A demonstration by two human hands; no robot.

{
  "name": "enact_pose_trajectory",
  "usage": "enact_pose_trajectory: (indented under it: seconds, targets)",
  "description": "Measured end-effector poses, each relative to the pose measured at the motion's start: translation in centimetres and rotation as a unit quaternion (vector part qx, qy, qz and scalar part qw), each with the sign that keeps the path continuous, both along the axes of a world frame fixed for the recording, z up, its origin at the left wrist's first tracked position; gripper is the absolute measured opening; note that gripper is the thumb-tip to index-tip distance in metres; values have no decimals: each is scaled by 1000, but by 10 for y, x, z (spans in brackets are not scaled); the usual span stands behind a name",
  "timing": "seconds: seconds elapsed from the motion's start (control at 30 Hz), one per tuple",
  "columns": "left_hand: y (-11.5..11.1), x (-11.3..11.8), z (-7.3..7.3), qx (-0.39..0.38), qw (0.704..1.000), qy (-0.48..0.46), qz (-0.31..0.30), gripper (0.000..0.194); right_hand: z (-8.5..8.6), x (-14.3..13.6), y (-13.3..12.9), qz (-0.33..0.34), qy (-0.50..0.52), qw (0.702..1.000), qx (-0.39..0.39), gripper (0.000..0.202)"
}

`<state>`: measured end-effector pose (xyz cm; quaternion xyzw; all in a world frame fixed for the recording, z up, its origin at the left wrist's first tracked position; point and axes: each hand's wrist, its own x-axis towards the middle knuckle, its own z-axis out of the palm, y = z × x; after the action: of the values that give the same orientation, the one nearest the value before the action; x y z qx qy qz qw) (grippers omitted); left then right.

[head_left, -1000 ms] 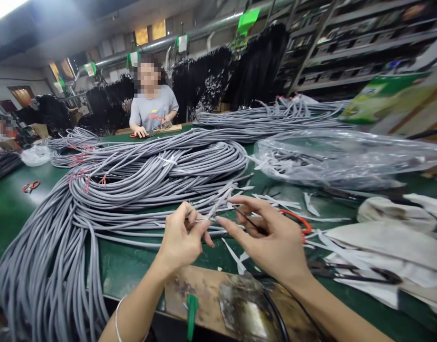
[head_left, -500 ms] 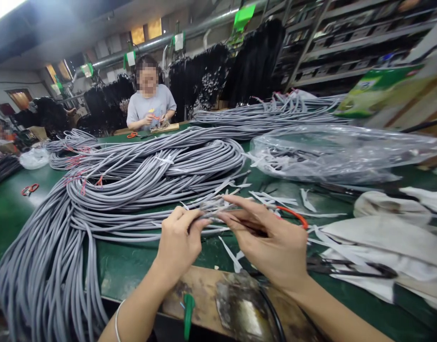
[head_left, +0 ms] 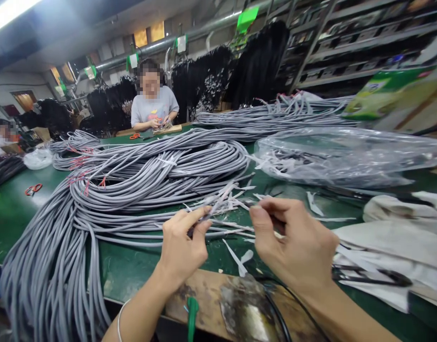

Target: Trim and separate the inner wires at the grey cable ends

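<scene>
L hand (head_left: 184, 240) pinches a grey cable end (head_left: 208, 215) btwn thumb & forefinger over the green worktop (head_left: 133, 266); R hand (head_left: 294, 242), apart to its right, has thumb & curled forefinger drawn together at the tips, though what, if anything, sits btwn them can't be made out. Both forearms reach in from the bottom edge, backs of hands largely twd camera. The cable end points up & right, away from the wearer, long axis slanting twd loose white strips (head_left: 232, 202), w/ a grey cable bundle (head_left: 157, 180) behind.
</scene>
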<state>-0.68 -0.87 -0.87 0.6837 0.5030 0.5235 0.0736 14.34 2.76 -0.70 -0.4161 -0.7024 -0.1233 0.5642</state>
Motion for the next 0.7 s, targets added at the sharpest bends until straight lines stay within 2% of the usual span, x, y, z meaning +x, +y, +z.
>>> enact_pose_trajectory:
  seconds: [0.1, 0.3, 0.5, 0.7]
  targets:
    - [0, 0, 0, 4, 1000, 11, -6, 28, 3, 0, 1, -12, -107, 990, 91, 14]
    - [1, 0, 0, 11, 999, 18, -30, 27, 6, -2, 2, 4, -147, 983, 107, 10]
    - [1, -5, 2, -22, 996, 11, -85, 27, 1, 6, 13, 124, -135, 980, 74, 11]
    - [2, -12, 11, -142, 975, -76, -152, 26, 0, 13, 19, 219, -116, 968, 39, 8]
